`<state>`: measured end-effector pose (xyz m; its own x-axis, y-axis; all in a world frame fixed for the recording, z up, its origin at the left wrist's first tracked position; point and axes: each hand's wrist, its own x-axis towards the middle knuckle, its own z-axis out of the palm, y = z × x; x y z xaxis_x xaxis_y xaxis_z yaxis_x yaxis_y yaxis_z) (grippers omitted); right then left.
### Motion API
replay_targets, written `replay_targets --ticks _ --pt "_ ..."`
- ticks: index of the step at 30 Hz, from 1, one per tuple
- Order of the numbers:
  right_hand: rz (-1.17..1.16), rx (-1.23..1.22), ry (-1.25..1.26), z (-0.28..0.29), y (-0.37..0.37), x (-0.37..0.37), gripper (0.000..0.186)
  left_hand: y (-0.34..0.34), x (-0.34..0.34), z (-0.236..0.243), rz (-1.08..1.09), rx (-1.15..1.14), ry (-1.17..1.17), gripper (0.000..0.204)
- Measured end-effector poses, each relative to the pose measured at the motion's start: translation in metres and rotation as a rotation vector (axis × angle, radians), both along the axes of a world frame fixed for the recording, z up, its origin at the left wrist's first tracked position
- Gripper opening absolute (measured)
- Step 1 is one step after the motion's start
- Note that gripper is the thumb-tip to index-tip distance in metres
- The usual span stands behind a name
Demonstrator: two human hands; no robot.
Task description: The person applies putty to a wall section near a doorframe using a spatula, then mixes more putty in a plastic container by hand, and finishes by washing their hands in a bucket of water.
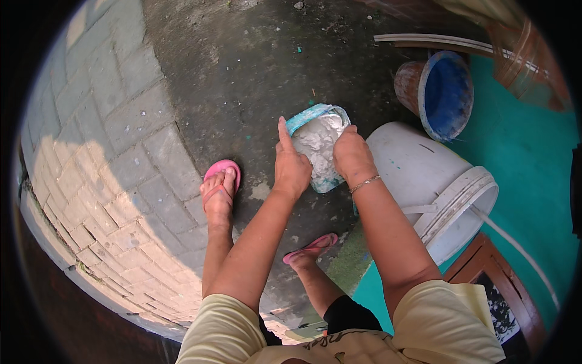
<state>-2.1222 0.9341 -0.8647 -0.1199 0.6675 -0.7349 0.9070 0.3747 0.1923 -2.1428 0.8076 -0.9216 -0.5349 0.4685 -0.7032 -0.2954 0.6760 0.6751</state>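
Between my hands is a small squarish plastic tub [308, 116], its rim smeared with turquoise paint. Thick, lumpy white paste [321, 144] fills much of it. My left hand [292, 165] grips the tub's left side, one finger stretched up along the wall. Closed on the right edge is my right hand [354, 155], with a thin bracelet at the wrist. The tub is tilted so that its opening faces me, and I hold it above the dark ground. Fingers behind and under the tub are hidden.
To the right, a large white bucket [406, 161] lies on its side, mouth away from me. Beyond it lies a paint-stained bucket [448, 94], blue inside. Grey paving [145, 155] borders the left; a turquoise wall [527, 194] and a brown frame [512, 273] the right.
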Motion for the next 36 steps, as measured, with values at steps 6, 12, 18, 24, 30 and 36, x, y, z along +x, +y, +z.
replay_targets --ticks 6,12,18,24,30,36 --pt "0.042 0.023 0.032 -0.029 0.009 0.004 0.029 0.005 -0.001 0.001 -0.038 0.021 -0.084 0.074" --pt "0.264 -0.13 0.064 -0.028 0.008 0.007 0.026 0.007 0.0 -0.01 0.016 0.061 -0.15 0.077" --pt "0.252 -0.164 -0.031 0.013 -0.039 0.032 0.03 -0.003 0.005 -0.017 0.072 0.136 -0.204 0.077" --pt "0.064 -0.032 -0.031 -0.018 -0.014 0.065 0.035 0.003 0.01 -0.011 0.114 0.072 -0.209 0.077" --pt "-0.278 0.106 0.04 -0.043 -0.012 0.062 0.034 -0.007 0.016 -0.017 0.103 0.084 -0.16 0.074" --pt "-0.209 0.091 0.044 -0.044 0.005 0.068 0.035 -0.01 0.012 -0.019 0.043 0.066 -0.192 0.073"
